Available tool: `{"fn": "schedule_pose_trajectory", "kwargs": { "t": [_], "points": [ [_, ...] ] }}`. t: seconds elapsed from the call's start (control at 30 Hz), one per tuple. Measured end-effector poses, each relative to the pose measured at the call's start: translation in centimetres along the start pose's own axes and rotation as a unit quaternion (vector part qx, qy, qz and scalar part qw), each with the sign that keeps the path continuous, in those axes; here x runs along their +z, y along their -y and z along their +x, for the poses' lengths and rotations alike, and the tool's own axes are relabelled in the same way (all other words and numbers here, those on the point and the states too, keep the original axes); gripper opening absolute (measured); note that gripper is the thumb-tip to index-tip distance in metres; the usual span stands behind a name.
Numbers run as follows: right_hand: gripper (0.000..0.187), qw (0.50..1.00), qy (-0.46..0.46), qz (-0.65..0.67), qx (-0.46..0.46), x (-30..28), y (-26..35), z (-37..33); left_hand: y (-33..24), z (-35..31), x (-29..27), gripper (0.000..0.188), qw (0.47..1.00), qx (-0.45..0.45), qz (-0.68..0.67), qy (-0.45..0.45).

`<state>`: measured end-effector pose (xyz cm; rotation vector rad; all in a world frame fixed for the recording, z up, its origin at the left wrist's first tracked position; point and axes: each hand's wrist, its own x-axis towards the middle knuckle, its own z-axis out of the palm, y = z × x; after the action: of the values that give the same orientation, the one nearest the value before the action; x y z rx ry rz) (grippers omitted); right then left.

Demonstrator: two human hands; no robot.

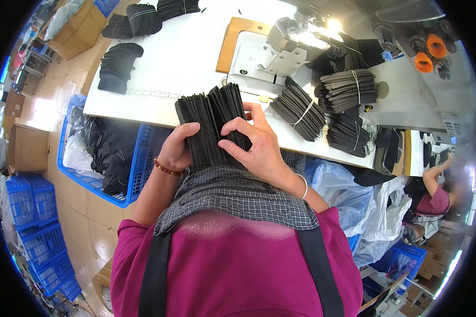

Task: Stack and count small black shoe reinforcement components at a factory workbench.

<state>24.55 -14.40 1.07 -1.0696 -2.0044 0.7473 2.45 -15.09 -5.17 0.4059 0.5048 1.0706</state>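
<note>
Stacks of black fabric (200,134) are clasped by the closed left hand (175,150) and the loosely curled right hand (261,148).

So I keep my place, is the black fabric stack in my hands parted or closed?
Parted: a gap shows in the black fabric stack, your left hand on one portion, right hand on the other.

On the tiled floor (101,224) to my left, I see a cardboard box (30,150) near stacked blue baskets (41,240). A sewing machine (284,47) stands on the white table (188,50) ahead of me, and to my right is a co-worker (433,182) in a pink top (437,203).
</note>
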Motion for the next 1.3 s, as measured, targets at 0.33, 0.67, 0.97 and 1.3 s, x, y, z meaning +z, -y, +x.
{"fn": "schedule_pose_trajectory", "kwargs": {
  "t": [0.33, 0.67, 0.97, 1.3],
  "points": [
    [0.020, 0.999, 0.005, 0.038, 0.037, 0.0, 0.1, 0.0, 0.1, 0.1, -0.3, 0.061, 0.999, -0.020, -0.034, 0.006],
    [0.022, 1.000, -0.022, -0.008, -0.009, 0.2, 0.1, -0.1, 0.4, 0.2, 0.4, 0.062, 0.999, -0.013, -0.045, 0.003],
    [0.023, 1.000, -0.018, -0.002, 0.003, -0.1, 0.3, -0.2, 0.8, 0.1, -0.3, 0.056, 0.991, -0.032, -0.126, 0.023],
    [0.020, 0.999, -0.021, -0.018, -0.021, 0.2, -0.2, -0.2, 0.7, 0.1, 0.2, 0.056, 0.991, -0.022, -0.129, 0.015]
  ]
}}
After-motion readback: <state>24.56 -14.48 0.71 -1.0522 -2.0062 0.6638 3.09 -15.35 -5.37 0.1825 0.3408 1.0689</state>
